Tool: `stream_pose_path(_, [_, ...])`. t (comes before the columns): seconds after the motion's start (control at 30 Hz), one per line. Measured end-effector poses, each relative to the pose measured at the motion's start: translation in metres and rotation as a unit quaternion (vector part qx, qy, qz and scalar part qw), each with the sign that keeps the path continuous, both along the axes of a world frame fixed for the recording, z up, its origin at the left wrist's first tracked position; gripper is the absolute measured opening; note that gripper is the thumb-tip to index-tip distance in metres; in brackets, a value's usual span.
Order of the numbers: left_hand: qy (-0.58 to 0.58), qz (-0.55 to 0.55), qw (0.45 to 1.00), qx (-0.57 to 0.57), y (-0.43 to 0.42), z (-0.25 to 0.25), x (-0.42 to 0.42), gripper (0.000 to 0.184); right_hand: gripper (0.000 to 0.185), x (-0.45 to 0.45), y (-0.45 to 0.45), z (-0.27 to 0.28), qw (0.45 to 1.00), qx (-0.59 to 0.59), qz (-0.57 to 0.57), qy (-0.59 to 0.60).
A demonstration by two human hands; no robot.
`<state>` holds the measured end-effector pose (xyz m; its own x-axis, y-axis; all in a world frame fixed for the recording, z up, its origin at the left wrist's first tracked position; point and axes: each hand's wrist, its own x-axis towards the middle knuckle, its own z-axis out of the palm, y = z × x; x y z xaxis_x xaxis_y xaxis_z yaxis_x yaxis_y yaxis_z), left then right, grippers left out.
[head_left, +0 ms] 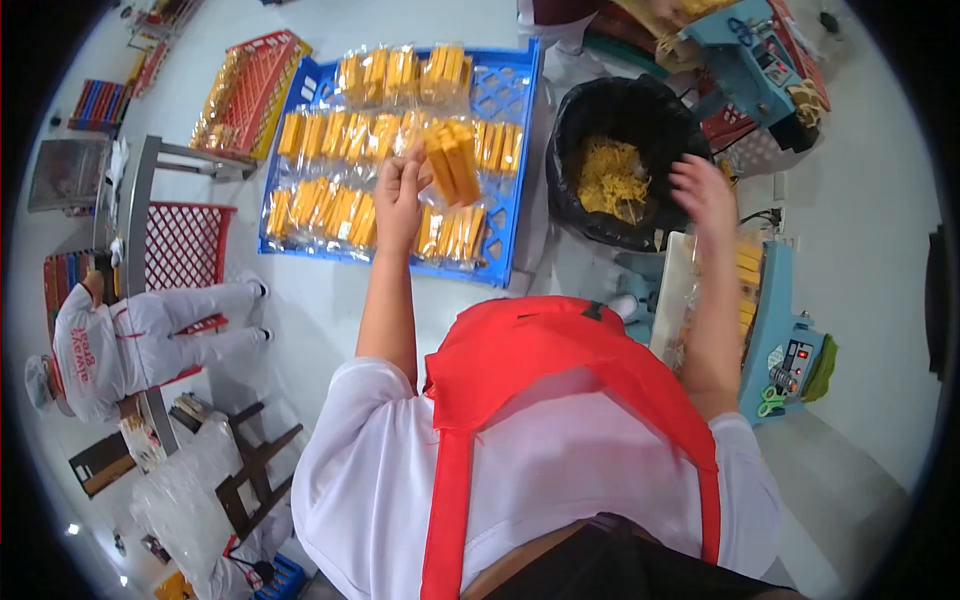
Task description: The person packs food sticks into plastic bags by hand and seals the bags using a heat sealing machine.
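Pack point(453, 165): clear wrap, yellow-orange sticks inside, raised over the crate, right of its middle, tilted.
Left hand point(400, 195): grasping the pack by its left side, thumb and fingers pinched on the wrap; wrist above the crate's near edge.
Right hand point(705, 200): released, fingers apart, motion-blurred; over the bin's right rim, well apart from the pack.
Crate point(525, 130): blue, lattice floor, left of the bin; lattice shows at the far left and far right corners.
Crate packs point(320, 205): three rows, lying side by side; one along the far edge, one across the middle, one along the near edge. Held pack partly covers the middle and near rows.
Bin point(565, 210): black liner, just beside the crate's right edge.
Scraps point(610, 180): yellow, shredded, inside the bin.
Sealer point(775, 340): blue, lit red display, right of the right forearm.
Sealer packs point(748, 290): yellow, beside the sealer, partly hidden by the forearm.
Scissors point(770, 402): green handles, at the sealer's near end.
Cloth point(821, 368): green, against the sealer's right side.
Apron point(560, 350): red, over white shirt.
Co-worker point(95, 345): white uniform, well left of the crate.
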<state>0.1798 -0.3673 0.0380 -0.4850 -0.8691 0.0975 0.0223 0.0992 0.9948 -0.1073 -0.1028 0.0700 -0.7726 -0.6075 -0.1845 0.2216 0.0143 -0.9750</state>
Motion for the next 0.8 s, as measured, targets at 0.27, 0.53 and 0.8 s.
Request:
stream_pose_path(0.27, [0.307,-0.240,0.909,0.147,0.015,0.097,-0.087,0.010,0.065,0.067,-0.088,0.006,0.774,-0.261,0.306,-0.489])
stream_pose_path(0.53, [0.296,-0.210,0.930,0.063,0.060,0.116,-0.119,0.080,0.051,0.072,-0.084,0.056,0.966,-0.244,0.085,-0.023])
stream_pose_path(0.8, [0.376,-0.321,0.864,0.097,0.055,0.129,-0.115,0.091,0.058,0.075,-0.049,0.064,0.862,-0.267,0.224,-0.368])
